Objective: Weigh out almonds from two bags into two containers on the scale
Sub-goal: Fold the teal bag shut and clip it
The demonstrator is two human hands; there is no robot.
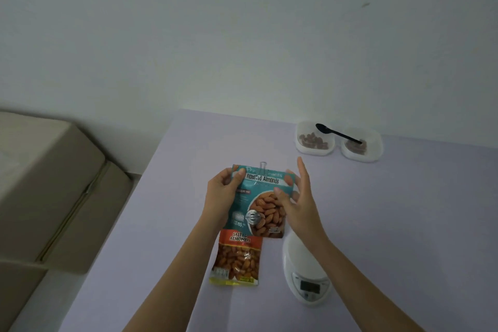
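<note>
Roasted Almonds bag (265, 205): left hand (221, 194) grip curls round left edge; right hand (299, 197) grip seemingly pinches right edge, forefinger straight. Salted Almonds bag (237, 259) lies nearer, on worktop (377, 210).

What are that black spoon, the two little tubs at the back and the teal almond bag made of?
Black spoon: probably plastic, with a matte finish; it is thin and evenly dark.
Left tub and right tub: translucent whitish plastic, it seems; the almonds show dimly through the walls.
Teal almond bag: printed plastic or foil film, slightly glossy; the picture does not show which.
</note>
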